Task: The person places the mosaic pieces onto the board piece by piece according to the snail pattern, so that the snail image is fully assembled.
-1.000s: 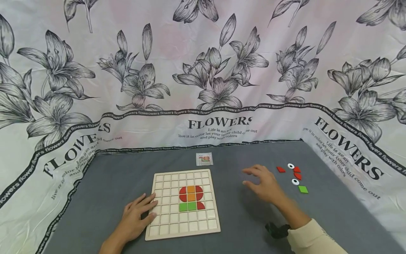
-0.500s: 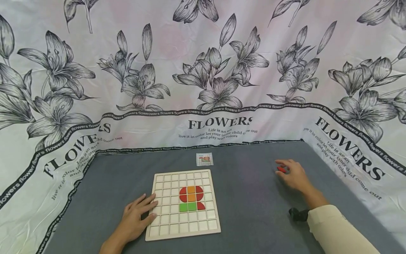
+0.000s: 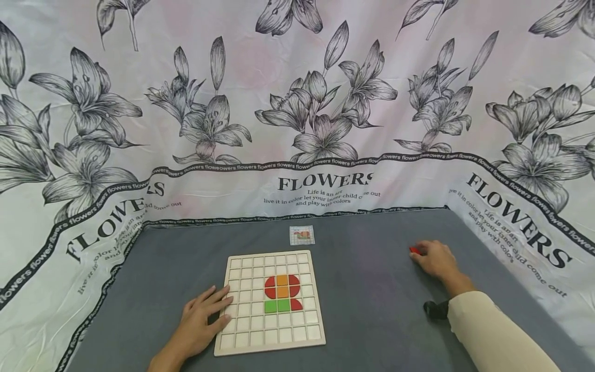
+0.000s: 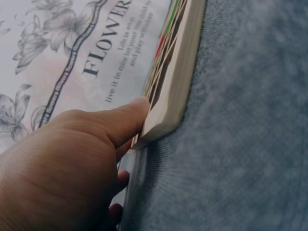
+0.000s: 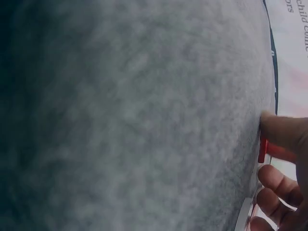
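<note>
Right hand (image 3: 436, 258) now drawn in tighter, grip narrow on a red piece (image 3: 415, 250)

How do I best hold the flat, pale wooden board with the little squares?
Probably by its left rim and right rim, coming in from each side with thumbs on top. The pale wooden board lies flat, with a thick edge to pinch. The left hand touches it at the left rim. The flat red, orange and green pieces sit inside, away from both rims.
</note>
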Demonstrator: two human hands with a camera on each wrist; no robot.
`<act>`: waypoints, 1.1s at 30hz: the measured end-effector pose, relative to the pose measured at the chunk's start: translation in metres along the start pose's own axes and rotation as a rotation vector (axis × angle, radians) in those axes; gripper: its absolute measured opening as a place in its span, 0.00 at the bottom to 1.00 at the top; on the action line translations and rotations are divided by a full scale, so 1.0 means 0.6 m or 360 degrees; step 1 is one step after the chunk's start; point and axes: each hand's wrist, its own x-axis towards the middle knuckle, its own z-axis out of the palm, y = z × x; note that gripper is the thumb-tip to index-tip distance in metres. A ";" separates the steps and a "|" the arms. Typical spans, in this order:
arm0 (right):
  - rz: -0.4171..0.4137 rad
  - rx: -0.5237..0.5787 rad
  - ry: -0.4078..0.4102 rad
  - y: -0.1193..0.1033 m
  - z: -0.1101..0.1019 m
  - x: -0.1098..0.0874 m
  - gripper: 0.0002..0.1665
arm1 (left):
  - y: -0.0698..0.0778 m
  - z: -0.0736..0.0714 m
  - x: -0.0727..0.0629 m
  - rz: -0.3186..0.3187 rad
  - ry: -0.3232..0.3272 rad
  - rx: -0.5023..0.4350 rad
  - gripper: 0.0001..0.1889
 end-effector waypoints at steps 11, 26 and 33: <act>-0.0103 0.0057 0.0060 -0.007 0.001 -0.002 0.23 | 0.002 -0.001 0.001 -0.0011 -0.0020 -0.0018 0.24; -0.0215 -0.0021 0.0005 0.005 -0.005 -0.004 0.09 | 0.004 0.000 0.000 -0.0004 -0.0024 -0.0011 0.23; -0.0339 0.0021 0.0050 -0.008 -0.003 -0.006 0.03 | 0.003 0.001 0.001 -0.0018 -0.0017 0.0002 0.23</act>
